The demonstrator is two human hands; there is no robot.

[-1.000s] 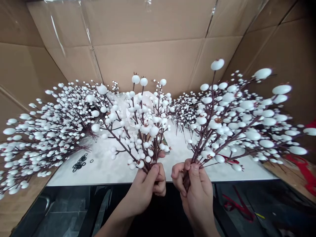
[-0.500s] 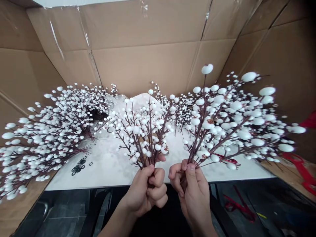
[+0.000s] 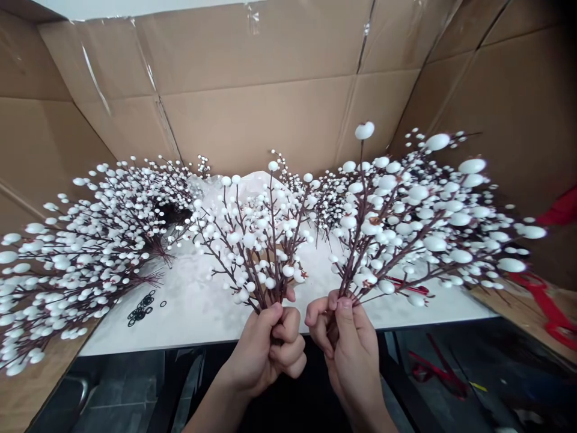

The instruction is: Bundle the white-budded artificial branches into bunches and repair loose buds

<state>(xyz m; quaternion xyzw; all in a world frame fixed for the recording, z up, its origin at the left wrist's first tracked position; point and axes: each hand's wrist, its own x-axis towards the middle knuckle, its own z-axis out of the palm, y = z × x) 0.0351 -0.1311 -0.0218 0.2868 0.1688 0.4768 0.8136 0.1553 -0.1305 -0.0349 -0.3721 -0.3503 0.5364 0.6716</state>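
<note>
In the middle, my left hand [image 3: 273,349] is closed around the brown stems of an artificial berry branch bunch [image 3: 258,264] with white berries, which stands upright and fans out above the fist. Close beside it, my right hand [image 3: 347,343] pinches the stems of a second white berry bunch [image 3: 378,240], which leans and spreads to the right. The lower stem ends are hidden in both hands. The two hands are slightly apart, just in front of the white table's [image 3: 189,319] near edge.
A large pile of white berry branches [image 3: 85,252] lies at the left, more branches [image 3: 331,201] at the back. Small black rings [image 3: 140,310] lie on the table's left. Cardboard walls [image 3: 256,114] enclose the back and sides. Something red [image 3: 543,307] lies at the right.
The view has shifted slightly, so the background and right bunch sit a little further left. Both hands keep hold of their bunches, nearly still.
</note>
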